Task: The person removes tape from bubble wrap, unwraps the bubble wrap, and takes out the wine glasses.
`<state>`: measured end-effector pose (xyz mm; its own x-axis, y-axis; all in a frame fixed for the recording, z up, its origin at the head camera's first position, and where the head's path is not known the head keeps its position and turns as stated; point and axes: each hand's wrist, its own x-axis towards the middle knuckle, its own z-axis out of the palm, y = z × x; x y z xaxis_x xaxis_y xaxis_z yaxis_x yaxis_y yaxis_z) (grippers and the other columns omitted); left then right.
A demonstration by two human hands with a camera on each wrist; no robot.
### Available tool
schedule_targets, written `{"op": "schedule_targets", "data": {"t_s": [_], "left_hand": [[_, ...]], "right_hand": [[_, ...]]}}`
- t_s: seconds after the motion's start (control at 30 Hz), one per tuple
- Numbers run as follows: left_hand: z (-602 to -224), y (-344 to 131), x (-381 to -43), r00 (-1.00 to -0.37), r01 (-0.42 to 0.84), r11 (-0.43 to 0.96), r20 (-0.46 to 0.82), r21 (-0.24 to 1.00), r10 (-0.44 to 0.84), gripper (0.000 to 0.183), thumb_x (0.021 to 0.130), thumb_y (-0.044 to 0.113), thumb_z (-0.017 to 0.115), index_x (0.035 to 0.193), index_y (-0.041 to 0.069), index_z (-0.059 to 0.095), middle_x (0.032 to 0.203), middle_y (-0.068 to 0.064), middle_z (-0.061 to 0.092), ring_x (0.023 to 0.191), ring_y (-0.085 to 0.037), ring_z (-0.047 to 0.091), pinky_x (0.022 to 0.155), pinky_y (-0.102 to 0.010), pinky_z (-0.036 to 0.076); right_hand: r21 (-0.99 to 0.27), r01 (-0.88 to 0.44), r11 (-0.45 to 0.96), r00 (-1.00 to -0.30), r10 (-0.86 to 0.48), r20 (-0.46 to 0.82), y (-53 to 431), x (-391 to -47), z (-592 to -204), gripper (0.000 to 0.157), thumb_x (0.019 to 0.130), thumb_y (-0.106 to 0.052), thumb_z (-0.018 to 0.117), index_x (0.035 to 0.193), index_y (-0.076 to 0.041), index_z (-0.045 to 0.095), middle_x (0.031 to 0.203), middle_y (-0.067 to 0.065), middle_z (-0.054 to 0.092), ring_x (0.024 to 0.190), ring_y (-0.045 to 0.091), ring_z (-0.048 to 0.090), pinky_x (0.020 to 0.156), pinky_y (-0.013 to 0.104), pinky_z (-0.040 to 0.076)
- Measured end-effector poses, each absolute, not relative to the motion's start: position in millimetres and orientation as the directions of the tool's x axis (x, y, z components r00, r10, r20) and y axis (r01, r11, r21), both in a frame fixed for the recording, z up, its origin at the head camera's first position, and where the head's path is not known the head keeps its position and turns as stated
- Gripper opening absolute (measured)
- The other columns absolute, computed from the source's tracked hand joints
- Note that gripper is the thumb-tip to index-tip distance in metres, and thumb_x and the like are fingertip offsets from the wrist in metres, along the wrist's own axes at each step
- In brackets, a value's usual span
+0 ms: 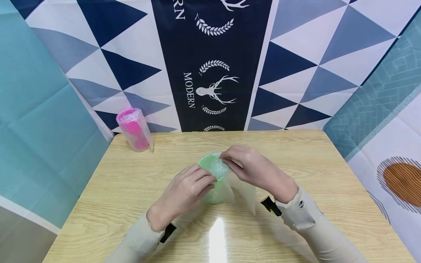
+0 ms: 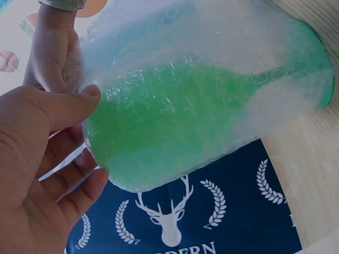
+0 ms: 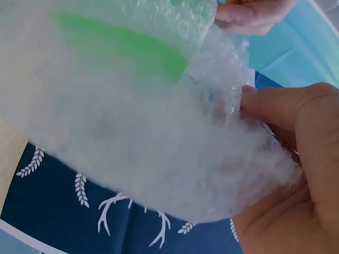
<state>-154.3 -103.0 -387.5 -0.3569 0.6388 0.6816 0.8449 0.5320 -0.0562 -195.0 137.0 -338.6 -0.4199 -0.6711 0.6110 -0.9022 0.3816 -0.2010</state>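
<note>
A green goblet stands on the table in the middle of the head view, loosely wrapped in clear bubble wrap. Its bowl, stem and round base show through the wrap in the left wrist view. My left hand pinches the wrapped rim at the near left, thumb on one side and fingers on the other. At the upper right of the goblet, my right hand pinches the wrap's top edge between thumb and fingers. A loose flap of wrap hangs below the right hand.
A pink item rolled in bubble wrap stands at the table's back left corner. Patterned cloth hangs behind the wooden table, with teal sheets to the sides.
</note>
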Motion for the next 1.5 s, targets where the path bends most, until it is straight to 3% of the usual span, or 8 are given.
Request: {"op": "schedule_targets", "data": {"t_s": [0.27,0.67,1.03,1.33,1.5], "left_hand": [[-386.2,-109.2,-154.1,-0.386,0.851,0.525,0.658,-0.017,0.647,0.017,0.087,0.01,0.082,0.103,0.012,0.075,0.099,0.004,0.072,0.091,-0.015,0.063,0.084,-0.024,0.057],[-386.8,-115.6,-155.6,-0.377,0.867,0.499,0.658,0.002,0.652,0.014,0.089,0.011,0.08,0.101,0.012,0.075,0.095,0.004,0.071,0.091,-0.014,0.064,0.083,-0.022,0.056],[-386.0,-121.4,-156.6,-0.384,0.873,0.487,0.651,0.025,0.655,0.012,0.09,0.01,0.079,0.101,0.011,0.074,0.095,0.004,0.071,0.093,-0.015,0.064,0.086,-0.022,0.056],[-387.1,-129.4,-156.8,-0.393,0.878,0.476,0.646,0.053,0.654,0.007,0.093,0.008,0.073,0.1,0.01,0.073,0.096,0.003,0.072,0.096,-0.015,0.064,0.09,-0.022,0.056],[-387.8,-136.3,-156.4,-0.405,0.877,0.476,0.642,0.071,0.651,0.014,0.088,0.002,0.076,0.1,0.009,0.071,0.097,0.002,0.072,0.101,-0.017,0.065,0.097,-0.024,0.056]], "right_hand": [[-0.2,-0.88,0.432,-0.442,-0.586,0.679,143.8,-200.9,-337.5,0.016,0.087,0.005,0.077,0.101,-0.002,0.074,0.094,0.006,0.075,0.082,0.015,0.07,0.069,0.028,0.061],[-0.233,-0.808,0.541,-0.521,-0.473,0.71,157.9,-204.9,-339.7,0.013,0.089,0.002,0.076,0.101,-0.002,0.072,0.097,0.008,0.07,0.075,0.012,0.062,0.062,0.026,0.056],[-0.266,-0.78,0.567,-0.552,-0.422,0.719,167.3,-207.6,-341.1,0.013,0.09,0.004,0.075,0.102,-0.001,0.072,0.093,0.005,0.068,0.071,0.008,0.052,0.062,0.008,0.039],[-0.298,-0.712,0.636,-0.618,-0.365,0.696,175.5,-211.1,-343.5,0.011,0.093,0.0,0.072,0.104,-0.002,0.07,0.093,0.007,0.067,0.072,0.01,0.055,0.06,0.018,0.047],[-0.317,-0.667,0.674,-0.647,-0.314,0.695,182.7,-215.0,-345.7,0.011,0.093,0.002,0.072,0.104,0.0,0.07,0.095,0.01,0.068,0.074,0.014,0.059,0.062,0.019,0.05]]}}
